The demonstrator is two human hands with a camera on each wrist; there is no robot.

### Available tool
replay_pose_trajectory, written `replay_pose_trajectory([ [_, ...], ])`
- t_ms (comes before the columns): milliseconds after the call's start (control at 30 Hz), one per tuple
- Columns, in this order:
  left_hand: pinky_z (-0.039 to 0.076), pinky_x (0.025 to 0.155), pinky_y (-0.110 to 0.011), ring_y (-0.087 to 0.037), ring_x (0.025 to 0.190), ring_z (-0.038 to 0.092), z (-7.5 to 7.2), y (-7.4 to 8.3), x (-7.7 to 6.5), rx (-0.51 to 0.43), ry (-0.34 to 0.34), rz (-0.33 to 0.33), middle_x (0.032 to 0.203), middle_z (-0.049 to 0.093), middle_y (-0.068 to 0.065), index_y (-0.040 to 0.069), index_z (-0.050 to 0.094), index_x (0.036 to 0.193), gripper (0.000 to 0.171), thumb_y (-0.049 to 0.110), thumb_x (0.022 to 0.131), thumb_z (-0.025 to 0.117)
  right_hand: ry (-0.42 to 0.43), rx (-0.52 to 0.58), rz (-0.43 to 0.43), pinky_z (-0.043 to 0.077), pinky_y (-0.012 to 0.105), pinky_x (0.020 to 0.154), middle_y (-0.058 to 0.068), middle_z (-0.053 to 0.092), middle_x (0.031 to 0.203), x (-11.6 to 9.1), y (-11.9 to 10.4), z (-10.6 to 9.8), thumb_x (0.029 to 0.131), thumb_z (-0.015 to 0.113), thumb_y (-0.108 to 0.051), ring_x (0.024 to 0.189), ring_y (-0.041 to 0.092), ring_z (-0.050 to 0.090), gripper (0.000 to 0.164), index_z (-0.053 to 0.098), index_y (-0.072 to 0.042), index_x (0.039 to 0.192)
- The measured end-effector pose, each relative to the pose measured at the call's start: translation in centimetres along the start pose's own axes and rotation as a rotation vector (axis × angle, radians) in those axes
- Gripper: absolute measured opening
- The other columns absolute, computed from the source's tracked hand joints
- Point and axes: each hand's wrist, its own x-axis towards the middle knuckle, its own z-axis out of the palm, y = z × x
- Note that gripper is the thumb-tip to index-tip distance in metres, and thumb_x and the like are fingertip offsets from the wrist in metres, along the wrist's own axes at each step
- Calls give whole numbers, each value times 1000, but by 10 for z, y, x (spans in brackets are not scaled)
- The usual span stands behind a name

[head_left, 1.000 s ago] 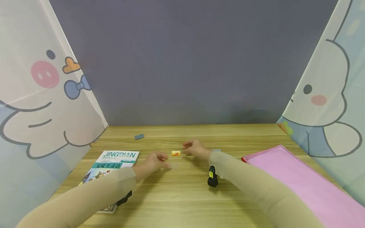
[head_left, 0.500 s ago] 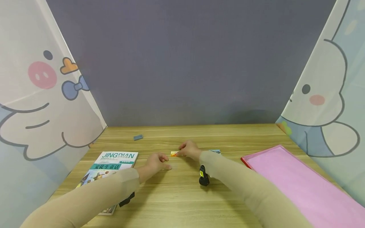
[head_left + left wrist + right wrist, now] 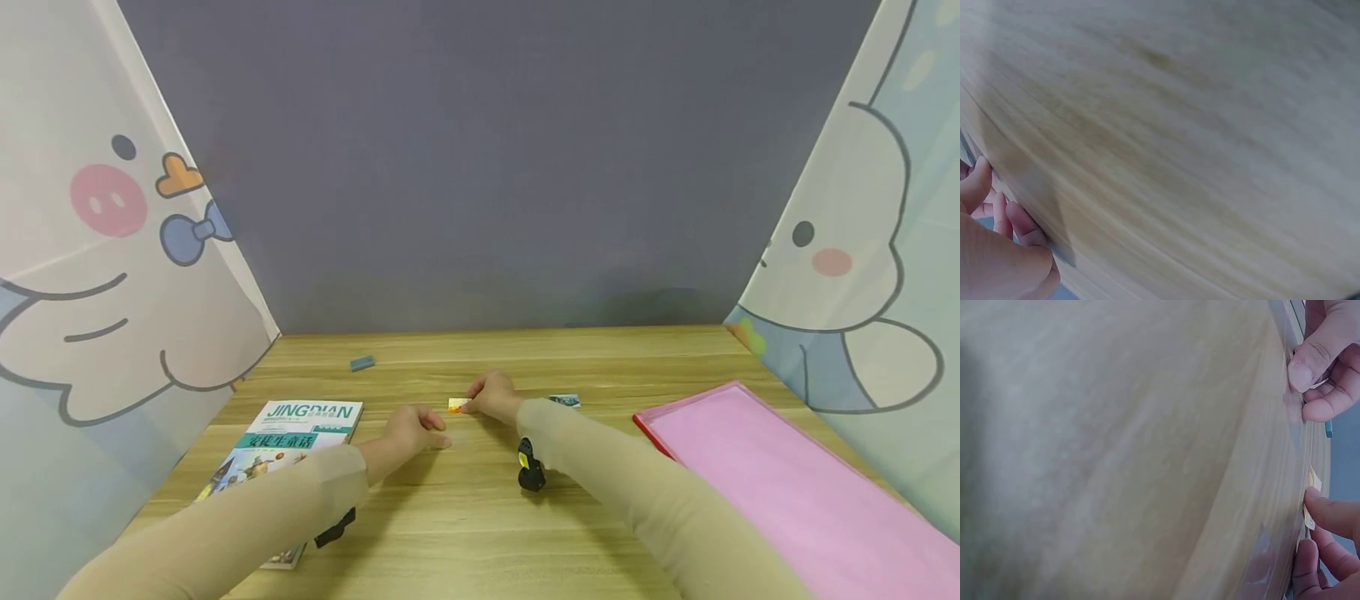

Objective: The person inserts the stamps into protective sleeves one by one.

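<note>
A small yellow-and-white card (image 3: 456,405) with an orange-red picture lies near the middle of the table. At its right end, the fingers of my right hand (image 3: 495,395) pinch it; the right wrist view shows the thumb against the card (image 3: 1309,519). My left hand (image 3: 408,431) is low over the table, nearer to me, with thumb and forefinger apart. Beside the left thumb a faint, see-through flat piece (image 3: 459,436) lies on the wood; whether the thumb touches it I cannot tell. The left wrist view mostly shows bare wood, with the left hand (image 3: 1004,244) at lower left.
A magazine-like book (image 3: 322,415) lies on the left, partly under the left sleeve. A small grey-blue block (image 3: 362,363) sits at the back left. Behind the right wrist is a blue picture card (image 3: 566,400). A pink, red-edged flat item (image 3: 780,475) covers the right side.
My right hand has moved left and taken hold of the yellow-and-white card's right end. The blue card behind the wrist is now more visible. The left hand has barely moved.
</note>
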Motion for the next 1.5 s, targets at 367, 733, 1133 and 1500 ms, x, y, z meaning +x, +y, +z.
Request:
replay_pose_trajectory([
  [367, 53, 77, -34, -19, 84, 56, 0, 1, -3, 0, -12, -13, 84, 64, -4, 5, 70, 80, 14, 10, 75, 82, 7, 19, -1, 49, 26, 71, 4, 64, 87, -2, 0, 2, 73, 85, -10, 78, 16, 54, 19, 69, -6, 83],
  [733, 47, 60, -21, -15, 70, 53, -1, -5, 2, -144, -32, 7, 76, 64, -3, 3, 68, 79, 12, 3, 77, 79, -4, 96, -21, 48, 20, 65, 4, 66, 85, 0, 3, 3, 74, 83, -6, 74, 12, 54, 13, 73, -4, 82],
  [1133, 54, 69, -27, -16, 73, 62, -6, 2, 4, -187, -101, -10, 85, 69, -6, 2, 69, 96, 15, 5, 82, 74, -111, 218, 41, 53, 21, 58, 4, 67, 79, 3, 0, -6, 81, 76, -6, 65, 13, 58, 15, 72, -1, 95],
  [1500, 59, 75, -29, -18, 80, 66, -12, 9, 6, -282, -150, -26, 93, 70, -11, -3, 70, 98, 11, 2, 89, 67, -101, 285, 52, 60, 36, 80, 11, 72, 94, 8, -6, -29, 86, 73, -10, 84, 23, 69, 19, 73, 0, 101],
])
